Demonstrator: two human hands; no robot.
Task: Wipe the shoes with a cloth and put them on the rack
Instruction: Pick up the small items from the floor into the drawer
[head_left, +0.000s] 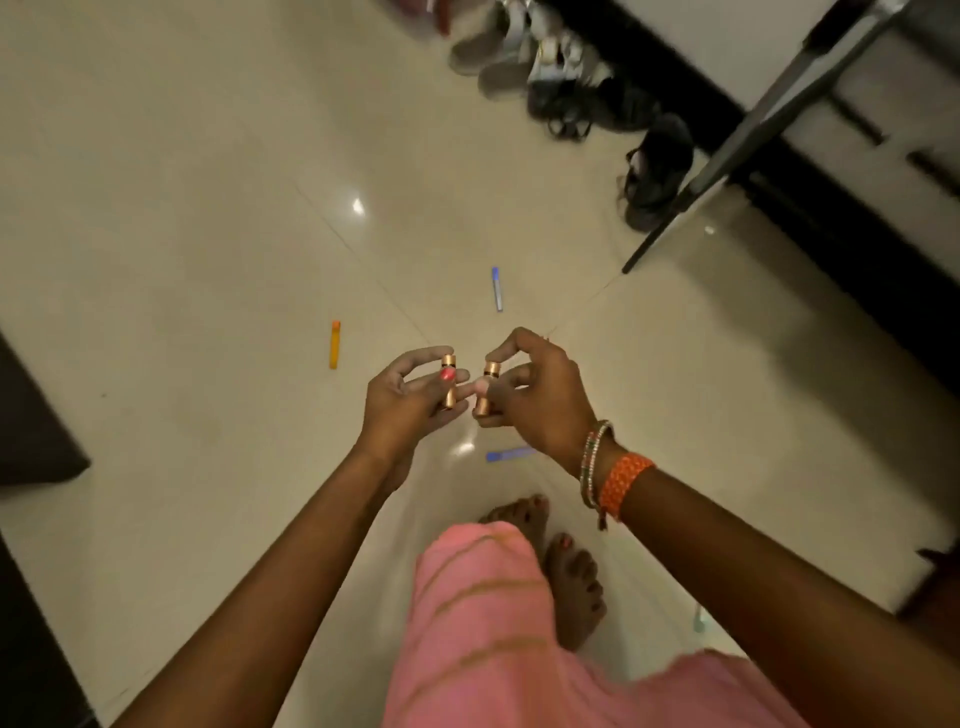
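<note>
Several shoes and sandals (550, 67) lie in a row on the floor at the far top, with a dark pair (655, 171) nearest. The grey metal rack (748, 135) stands at the top right, one leg beside that dark pair. My left hand (410, 400) pinches a small copper-coloured cylinder (449, 382) upright. My right hand (535, 389) pinches a second copper-coloured cylinder (487, 389) close beside it. Both hands are held over the floor, well short of the shoes. No cloth is in view.
Small sticks lie on the glossy tiled floor (208, 234): an orange one (335, 344), a blue one (497, 288) and another blue one (509, 454). My bare feet (550, 561) and pink garment (488, 623) are below. Dark furniture (36, 431) edges the left.
</note>
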